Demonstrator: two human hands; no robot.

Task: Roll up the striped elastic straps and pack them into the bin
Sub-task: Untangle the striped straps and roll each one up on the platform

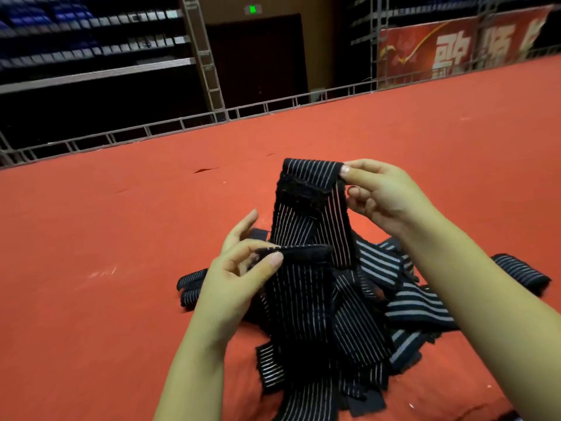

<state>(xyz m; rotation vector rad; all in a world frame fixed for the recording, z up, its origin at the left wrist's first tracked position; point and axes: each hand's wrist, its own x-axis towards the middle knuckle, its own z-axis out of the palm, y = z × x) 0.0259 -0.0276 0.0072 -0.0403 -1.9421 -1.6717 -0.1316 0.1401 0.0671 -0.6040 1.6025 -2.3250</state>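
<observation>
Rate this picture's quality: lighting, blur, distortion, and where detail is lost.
Head view: dim hall, the red carpet evenly lit; the railing bows from wide-angle distortion; background shelves and banner are soft; the left hand and right hand are fairly sharp; the striped strap loses detail in its black areas.

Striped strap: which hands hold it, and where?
Both hands pinch a striped strap: right hand at its raised top edge, left hand at a folded end lower down.
</observation>
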